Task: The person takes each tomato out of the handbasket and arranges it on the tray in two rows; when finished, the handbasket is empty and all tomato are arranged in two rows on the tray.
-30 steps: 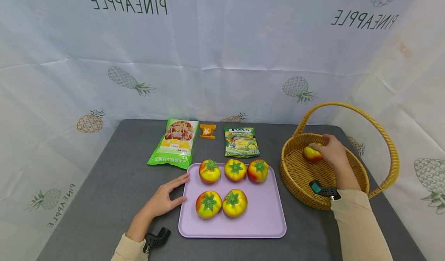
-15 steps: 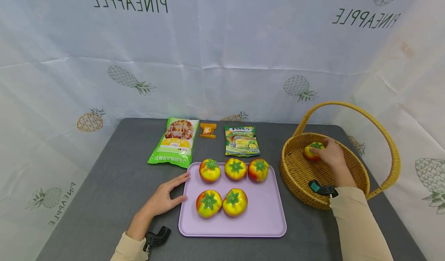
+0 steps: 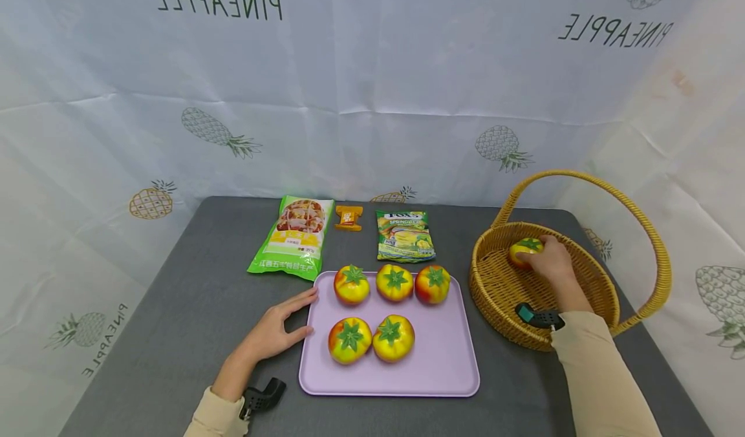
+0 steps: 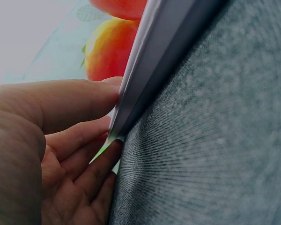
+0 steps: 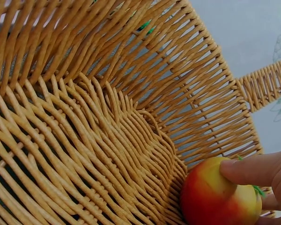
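The person's left hand lay low and palm-down, its fingers straight and loosely spread, pointing forward and to the right, with the thumb set apart below them. In the left wrist view the left fingers were extended, the upper ones above and the lower ones beneath a thin edge. The left forearm ran back toward the body in a beige sleeve. The right arm reached forward, its own beige sleeve ending short of the wrist. The right hand was cupped, knuckles up, its fingers curled, and the right fingertips pressed down in a grip.
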{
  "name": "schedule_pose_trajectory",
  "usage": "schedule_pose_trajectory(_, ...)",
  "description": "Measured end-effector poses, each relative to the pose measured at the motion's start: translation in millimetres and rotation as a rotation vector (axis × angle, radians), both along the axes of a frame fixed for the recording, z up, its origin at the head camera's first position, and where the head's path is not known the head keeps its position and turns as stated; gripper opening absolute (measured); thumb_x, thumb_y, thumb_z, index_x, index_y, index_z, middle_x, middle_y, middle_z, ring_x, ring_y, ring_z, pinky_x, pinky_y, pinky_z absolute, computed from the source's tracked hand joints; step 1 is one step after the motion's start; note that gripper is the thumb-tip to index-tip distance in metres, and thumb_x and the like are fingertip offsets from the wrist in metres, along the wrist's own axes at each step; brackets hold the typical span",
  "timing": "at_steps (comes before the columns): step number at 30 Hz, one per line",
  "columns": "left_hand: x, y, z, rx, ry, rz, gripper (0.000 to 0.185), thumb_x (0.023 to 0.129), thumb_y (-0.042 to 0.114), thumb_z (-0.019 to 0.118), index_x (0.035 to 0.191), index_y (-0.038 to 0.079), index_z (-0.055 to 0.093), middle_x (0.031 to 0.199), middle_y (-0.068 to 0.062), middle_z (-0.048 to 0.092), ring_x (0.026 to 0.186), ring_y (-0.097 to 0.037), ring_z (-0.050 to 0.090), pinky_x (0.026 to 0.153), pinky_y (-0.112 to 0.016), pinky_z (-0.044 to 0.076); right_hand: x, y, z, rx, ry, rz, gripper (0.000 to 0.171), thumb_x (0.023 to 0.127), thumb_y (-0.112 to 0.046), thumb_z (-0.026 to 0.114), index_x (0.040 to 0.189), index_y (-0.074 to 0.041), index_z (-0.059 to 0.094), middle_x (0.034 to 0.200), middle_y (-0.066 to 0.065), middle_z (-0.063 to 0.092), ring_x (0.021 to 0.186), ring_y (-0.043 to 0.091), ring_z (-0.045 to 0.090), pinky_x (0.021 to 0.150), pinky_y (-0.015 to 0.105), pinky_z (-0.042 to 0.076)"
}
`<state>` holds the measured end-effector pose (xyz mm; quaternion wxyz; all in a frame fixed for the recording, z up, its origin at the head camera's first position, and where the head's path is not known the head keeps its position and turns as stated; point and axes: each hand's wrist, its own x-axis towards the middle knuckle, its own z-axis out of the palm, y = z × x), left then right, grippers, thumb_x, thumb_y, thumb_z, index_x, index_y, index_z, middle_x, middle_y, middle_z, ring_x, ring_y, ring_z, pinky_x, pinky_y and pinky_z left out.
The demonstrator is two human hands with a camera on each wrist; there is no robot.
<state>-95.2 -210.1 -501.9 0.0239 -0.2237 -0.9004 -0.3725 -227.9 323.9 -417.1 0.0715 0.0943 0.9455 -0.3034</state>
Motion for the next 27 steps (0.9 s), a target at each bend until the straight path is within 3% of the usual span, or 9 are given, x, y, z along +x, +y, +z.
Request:
schedule_pose_trajectory(13,-0.5,1,0.2,0.005,-0.009,0.006,0.058,0.083,0.026,0.072,0.136,0.011,0.053,0.145,-0.003,0.047,0.132,-0.025,0.045,0.104,-0.045,0.039,3.3,1,8.2,-0.029,-0.018,0.05,0.086,0.093,-0.038,0.055,0.145,0.013,0.011,0.137,0.041,0.029,0.116,0.053,0.039,0.089,0.058,0.042)
schedule_pose_trajectory(27,-0.9,2,1.0,0.001,-0.029,0.006,0.058,0.083,0.027,0.071,0.136,0.012,0.053,0.145,-0.001,0.046,0.133,-0.023,0.044,0.104,-0.047,0.039,19.7,-13,31.9,-0.066,0.117,0.23,0.082,0.091,-0.044,0.058,0.148,0.002,0.022,0.136,0.032,0.037,0.112,0.044,0.046,0.084,0.05,0.045)
